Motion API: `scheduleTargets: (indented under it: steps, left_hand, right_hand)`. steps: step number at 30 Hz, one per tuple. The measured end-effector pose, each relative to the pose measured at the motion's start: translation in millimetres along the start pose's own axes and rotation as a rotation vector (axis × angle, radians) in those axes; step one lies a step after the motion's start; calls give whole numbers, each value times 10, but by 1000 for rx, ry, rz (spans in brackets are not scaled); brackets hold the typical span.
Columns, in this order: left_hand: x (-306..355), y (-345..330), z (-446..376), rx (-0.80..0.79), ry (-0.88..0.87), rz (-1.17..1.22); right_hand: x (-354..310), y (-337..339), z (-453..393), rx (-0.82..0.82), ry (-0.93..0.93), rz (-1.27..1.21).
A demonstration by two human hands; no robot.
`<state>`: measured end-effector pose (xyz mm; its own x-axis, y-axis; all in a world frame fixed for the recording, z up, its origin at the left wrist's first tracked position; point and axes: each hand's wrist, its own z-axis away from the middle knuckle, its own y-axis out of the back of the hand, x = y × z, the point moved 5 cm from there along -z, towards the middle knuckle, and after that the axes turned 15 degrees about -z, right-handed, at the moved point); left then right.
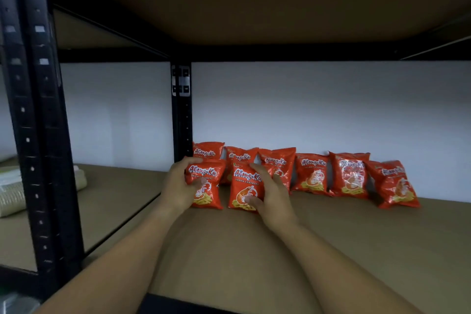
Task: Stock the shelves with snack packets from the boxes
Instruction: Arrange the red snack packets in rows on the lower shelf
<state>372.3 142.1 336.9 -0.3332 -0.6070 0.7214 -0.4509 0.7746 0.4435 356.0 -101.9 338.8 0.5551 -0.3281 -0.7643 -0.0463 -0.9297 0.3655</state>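
Observation:
Several red prawn-cracker packets stand in a row along the white back wall of the brown shelf board (331, 237). Two more stand upright in front of that row at its left end. My left hand (178, 186) grips the left front packet (207, 186), fingers over its top edge and thumb on its face. My right hand (272, 196) holds the right front packet (243, 188) from its right side, thumb on the lower front. The back-row packets (311, 173) lean against the wall, and the rightmost packet (395, 183) tilts to the left.
A black metal upright (38, 135) stands at the left, and a second post (181, 115) at the back beside the packets. Another shelf board runs overhead. The neighbouring bay on the left holds pale wrapped bundles (10, 191).

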Motion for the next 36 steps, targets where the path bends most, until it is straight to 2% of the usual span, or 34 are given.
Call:
scheduleTargets:
  steps: [7,12,17,29,36]
  left_hand:
    - [-252,-58,-337,53,-19,-78]
    - [-381,-143,-475,-17,-85,-90]
    - [-536,-186,-626,-19,-123,-224]
    - [-535,-226,-661,-55,-125,-300]
    - [-334,-180,-501,-25,-119,-479]
  right_hand:
    - [184,-294,-399,30,-34,141]
    - [271,-430,-565,12,-26,239]
    - [343,-486,-630,-8,-36,293]
    - [359,-502,-568,-18,1,220]
    - [298,-425,-455,18,-18,134]
